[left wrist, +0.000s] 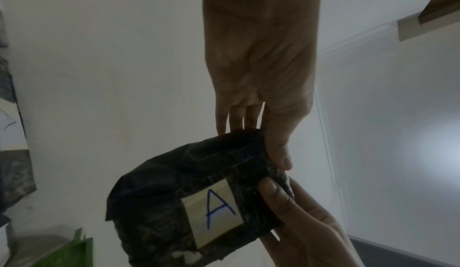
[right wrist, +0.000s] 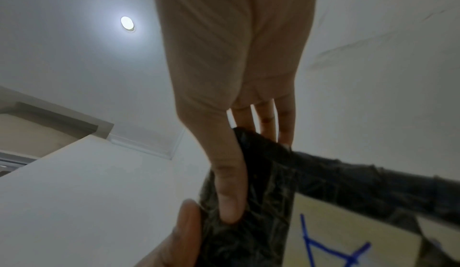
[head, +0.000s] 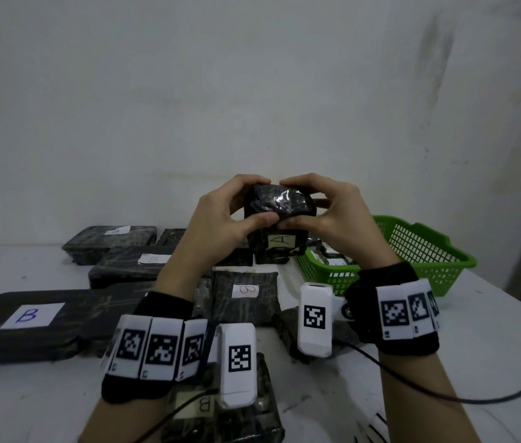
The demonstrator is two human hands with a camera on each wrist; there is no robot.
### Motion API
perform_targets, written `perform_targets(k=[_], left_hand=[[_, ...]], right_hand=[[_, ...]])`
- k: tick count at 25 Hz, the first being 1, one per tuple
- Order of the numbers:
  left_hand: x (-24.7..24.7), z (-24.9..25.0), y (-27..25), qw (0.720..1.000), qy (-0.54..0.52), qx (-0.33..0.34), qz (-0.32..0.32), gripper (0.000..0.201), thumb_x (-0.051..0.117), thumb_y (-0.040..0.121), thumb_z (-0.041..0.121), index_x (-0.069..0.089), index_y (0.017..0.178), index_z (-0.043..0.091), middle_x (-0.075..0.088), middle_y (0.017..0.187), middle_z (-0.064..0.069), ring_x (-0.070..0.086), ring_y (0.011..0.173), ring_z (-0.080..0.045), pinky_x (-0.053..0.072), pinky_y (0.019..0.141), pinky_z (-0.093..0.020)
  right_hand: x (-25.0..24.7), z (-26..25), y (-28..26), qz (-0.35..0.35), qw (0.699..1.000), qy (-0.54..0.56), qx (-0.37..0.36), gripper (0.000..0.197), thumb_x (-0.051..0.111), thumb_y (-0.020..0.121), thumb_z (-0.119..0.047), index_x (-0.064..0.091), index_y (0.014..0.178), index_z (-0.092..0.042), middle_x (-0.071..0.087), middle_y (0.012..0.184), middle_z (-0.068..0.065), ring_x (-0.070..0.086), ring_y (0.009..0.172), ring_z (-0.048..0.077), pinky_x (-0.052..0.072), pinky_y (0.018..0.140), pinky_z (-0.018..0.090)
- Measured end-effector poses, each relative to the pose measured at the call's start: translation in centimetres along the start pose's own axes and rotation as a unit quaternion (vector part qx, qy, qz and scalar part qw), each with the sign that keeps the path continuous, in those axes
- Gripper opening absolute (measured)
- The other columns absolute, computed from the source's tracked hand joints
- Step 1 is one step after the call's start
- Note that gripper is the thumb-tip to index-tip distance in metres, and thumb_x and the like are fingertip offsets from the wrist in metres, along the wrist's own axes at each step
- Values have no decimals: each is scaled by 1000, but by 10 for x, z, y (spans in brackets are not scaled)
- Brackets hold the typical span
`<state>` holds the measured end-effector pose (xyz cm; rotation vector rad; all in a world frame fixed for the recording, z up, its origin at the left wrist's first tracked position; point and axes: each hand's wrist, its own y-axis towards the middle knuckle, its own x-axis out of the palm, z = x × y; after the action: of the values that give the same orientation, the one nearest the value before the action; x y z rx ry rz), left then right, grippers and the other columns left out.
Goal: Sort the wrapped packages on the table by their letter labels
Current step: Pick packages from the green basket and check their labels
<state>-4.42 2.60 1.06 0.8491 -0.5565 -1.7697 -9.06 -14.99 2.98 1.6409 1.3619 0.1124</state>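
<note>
Packages [head: 22, 324] on scuffed white table [head: 476, 330]

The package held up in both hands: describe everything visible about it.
The package is a small, blocky bundle wrapped in dark, crinkled, glossy plastic film. A pale rectangular label on its near face bears a blue handwritten A. It is held in the air above the table, label towards the person. The left hand and right hand grip its upper part from either side, thumbs on the near face.

The held package [head: 280, 230] is sitting at frame centre, other packages [head: 25, 324] lying lower left, the basket [head: 425, 251] right of centre.
</note>
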Motion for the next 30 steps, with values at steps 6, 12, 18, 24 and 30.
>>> perform_targets(k=[6,12,18,24,30], left_hand=[[2,3,-1,1000,-10,10,-18,49,70,69,29,51,113,36,60,108,12,59,106,-4,46,99,-25],[1,4,-1,999,-32,31,19,46,73,64,35,56,107,34,64,102,8,63,97,-2,50,87,-19],[6,5,0,998,-34,53,11,39,66,73,16,56,105,36,66,91,15,63,92,-3,51,84,-21],[5,0,2,996,-51,51,51,23,65,71,9,64,85,27,71,85,19,67,91,-6,53,85,-25],[11,2,3,995,-45,37,77,18,63,73,16,62,87,27,69,87,12,66,86,-5,53,82,-23]], right_hand=[[-3,1,-1,-2,1000,17,-4,40,81,67,-12,62,101,-22,64,92,-12,59,86,-4,47,77,8],[3,-3,-1,-36,995,97,-7,38,69,81,-11,56,114,-22,64,108,-2,60,104,9,49,88,18],[-4,-1,-2,-67,983,169,-6,40,74,72,-5,58,103,-24,65,106,1,63,101,14,52,89,31],[6,2,2,6,992,117,-46,21,74,70,-11,67,90,-14,70,92,4,66,89,11,53,84,27],[6,-4,0,-7,994,113,-8,33,73,77,-13,59,106,-21,66,103,-2,63,97,8,52,84,23]])
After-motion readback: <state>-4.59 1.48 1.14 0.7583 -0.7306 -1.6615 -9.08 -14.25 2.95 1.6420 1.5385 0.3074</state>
